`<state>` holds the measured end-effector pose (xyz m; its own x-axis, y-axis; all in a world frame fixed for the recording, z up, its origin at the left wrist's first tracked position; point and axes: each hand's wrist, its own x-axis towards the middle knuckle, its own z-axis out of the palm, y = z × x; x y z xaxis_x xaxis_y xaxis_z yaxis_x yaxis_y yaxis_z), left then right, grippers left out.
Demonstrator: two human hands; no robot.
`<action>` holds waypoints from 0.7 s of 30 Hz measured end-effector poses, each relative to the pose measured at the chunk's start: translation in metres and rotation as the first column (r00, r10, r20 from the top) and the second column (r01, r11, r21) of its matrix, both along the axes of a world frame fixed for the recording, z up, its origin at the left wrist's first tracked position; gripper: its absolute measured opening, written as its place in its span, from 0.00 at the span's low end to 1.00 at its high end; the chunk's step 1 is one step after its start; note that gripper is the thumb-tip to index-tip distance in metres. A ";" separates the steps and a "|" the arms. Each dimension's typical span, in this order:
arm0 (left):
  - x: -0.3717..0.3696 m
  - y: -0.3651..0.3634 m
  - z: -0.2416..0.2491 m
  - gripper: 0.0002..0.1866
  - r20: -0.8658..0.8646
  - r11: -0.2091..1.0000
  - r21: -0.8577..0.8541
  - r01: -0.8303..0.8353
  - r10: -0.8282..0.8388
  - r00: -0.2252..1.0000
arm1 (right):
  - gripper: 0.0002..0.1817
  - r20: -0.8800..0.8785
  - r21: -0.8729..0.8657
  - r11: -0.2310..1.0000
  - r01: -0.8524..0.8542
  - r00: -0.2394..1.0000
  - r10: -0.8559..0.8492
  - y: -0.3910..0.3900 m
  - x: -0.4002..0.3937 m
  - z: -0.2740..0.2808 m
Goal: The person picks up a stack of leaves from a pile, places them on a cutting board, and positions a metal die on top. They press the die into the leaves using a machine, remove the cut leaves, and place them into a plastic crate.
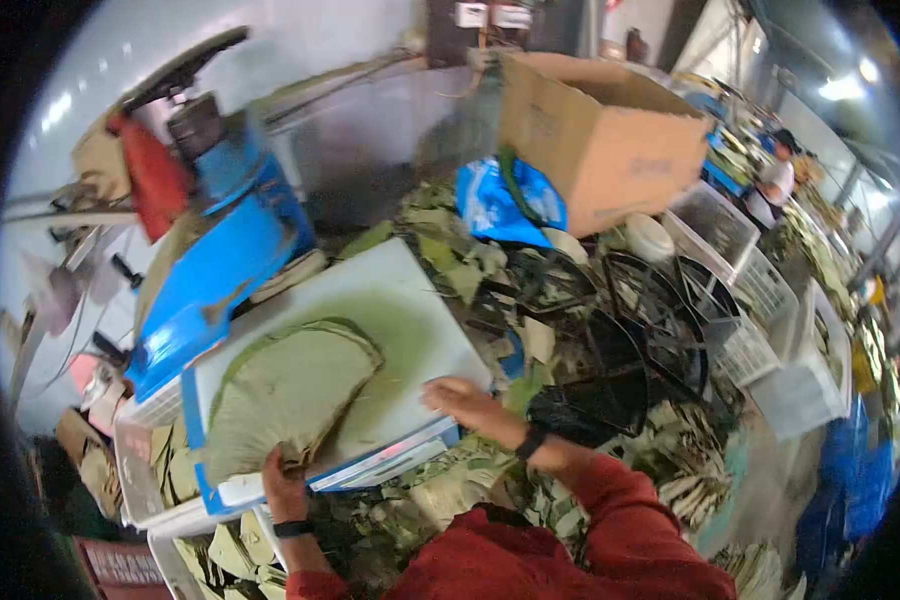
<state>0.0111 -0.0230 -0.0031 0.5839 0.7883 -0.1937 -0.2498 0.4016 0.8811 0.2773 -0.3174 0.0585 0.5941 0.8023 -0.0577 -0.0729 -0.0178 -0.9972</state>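
A fan-shaped stack of large pale green leaves (295,395) lies on a white board (400,295) with a greenish stain. My left hand (285,487) is closed on the near lower edge of the stack, its fingertips partly hidden against the leaves. Over the right part of the board is my right hand (462,402), apart from the stack, fingers stretched out and holding nothing. Dark bands circle both wrists.
A blue machine (220,260) stands behind the board's left side. Crates of leaf pieces (225,555) sit at lower left. To the right are black baskets (620,340), a cardboard box (605,150) and a blue bag (510,200). Leaf scraps cover the floor; another person (770,185) is farther back.
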 end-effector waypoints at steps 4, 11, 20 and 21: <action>-0.007 0.011 0.007 0.16 -0.175 0.987 -0.008 -0.158 0.154 0.973 | 0.17 0.179 -0.175 0.888 0.426 0.900 -0.396 -0.139 0.078 -0.041; -0.021 0.025 -0.006 0.08 -0.385 0.951 0.308 0.011 0.114 0.916 | 0.12 0.741 -0.320 0.539 0.779 0.560 -0.370 -0.256 0.111 -0.054; -0.025 0.015 0.004 0.08 -0.222 0.995 -0.011 -0.096 0.091 0.971 | 0.12 0.975 -0.222 0.492 0.842 0.175 0.140 -0.130 0.268 -0.069; -0.029 0.014 0.008 0.08 -0.174 0.994 -0.073 -0.083 0.069 0.982 | 0.15 0.959 -0.251 0.445 0.860 0.158 0.235 -0.127 0.288 -0.093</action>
<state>-0.0178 -0.0094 0.0051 0.4754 0.8073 -0.3498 -0.1309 0.4581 0.8792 0.5654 -0.4441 -0.0345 0.8115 0.4470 0.3764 0.4576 -0.8867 0.0666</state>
